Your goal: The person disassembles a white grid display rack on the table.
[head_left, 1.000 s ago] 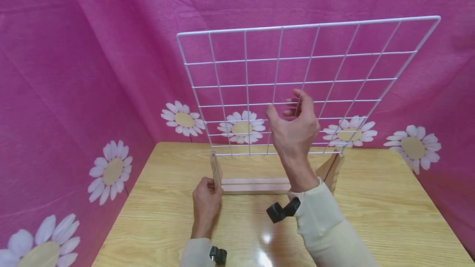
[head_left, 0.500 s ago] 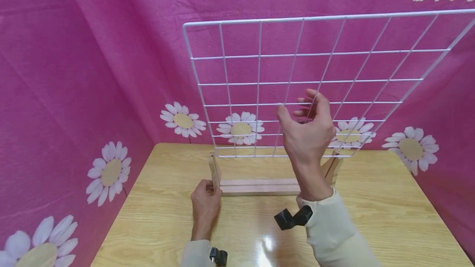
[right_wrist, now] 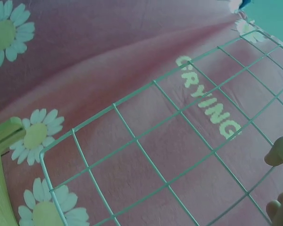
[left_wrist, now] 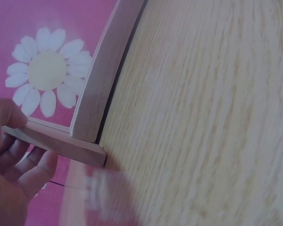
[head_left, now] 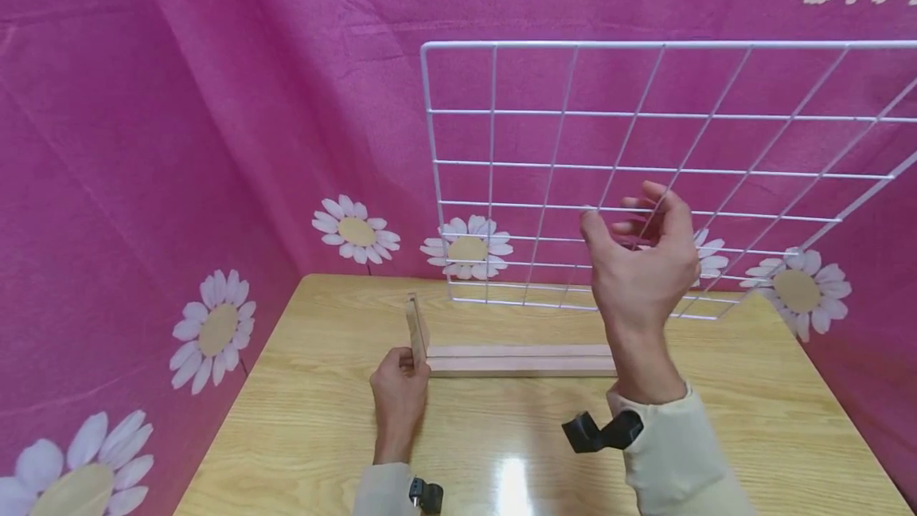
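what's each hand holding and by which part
Right hand: the white wire grid, by its inner wires. Left hand: the wooden stand, by its upright left end piece.

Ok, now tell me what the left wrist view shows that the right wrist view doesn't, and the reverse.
Left wrist only: the left hand gripping the wooden side piece, and the corner where that piece meets the wooden rail.

Right wrist only: the wire grid, part of the right hand at the right edge, and the lettering CRYING.

Both: pink cloth with daisies, plus wood, though the right wrist view catches little of it at its left edge.
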`<state>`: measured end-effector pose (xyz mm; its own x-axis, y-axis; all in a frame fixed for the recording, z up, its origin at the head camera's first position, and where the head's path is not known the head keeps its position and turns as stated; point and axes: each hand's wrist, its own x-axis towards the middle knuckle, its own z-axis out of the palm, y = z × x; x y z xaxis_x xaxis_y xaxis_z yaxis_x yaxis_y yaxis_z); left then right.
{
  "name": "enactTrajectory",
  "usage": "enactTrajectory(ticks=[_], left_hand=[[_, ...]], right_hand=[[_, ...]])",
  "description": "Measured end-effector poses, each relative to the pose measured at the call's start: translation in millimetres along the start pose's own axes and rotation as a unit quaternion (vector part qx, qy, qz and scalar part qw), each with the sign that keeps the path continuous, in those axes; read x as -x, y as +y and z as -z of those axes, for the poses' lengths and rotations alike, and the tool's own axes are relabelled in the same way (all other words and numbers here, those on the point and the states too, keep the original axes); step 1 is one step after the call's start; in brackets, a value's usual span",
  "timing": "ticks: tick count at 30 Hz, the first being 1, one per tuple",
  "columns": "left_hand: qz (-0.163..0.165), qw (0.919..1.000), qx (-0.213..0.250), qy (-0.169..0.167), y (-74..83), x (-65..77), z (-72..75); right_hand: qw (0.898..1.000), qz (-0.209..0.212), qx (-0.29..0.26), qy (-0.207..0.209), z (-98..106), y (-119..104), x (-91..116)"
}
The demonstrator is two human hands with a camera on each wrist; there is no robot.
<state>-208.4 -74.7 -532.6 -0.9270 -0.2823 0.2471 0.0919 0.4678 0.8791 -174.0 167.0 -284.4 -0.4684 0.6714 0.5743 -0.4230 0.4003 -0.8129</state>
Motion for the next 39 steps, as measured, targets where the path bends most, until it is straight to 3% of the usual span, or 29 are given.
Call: enactTrajectory(ticks=[24,39], left_hand=[[0.014,0.9995,-0.011,0.025,2.6,2.9,4.0],[0.02,0.9985,-0.013,0.049,-3.2,5.6,9.1]], right_hand=[[0.998,-0.018,-0.001,0.062,28,15,-14],[0.997,-0.027,0.007,0.072,35,25,-14]])
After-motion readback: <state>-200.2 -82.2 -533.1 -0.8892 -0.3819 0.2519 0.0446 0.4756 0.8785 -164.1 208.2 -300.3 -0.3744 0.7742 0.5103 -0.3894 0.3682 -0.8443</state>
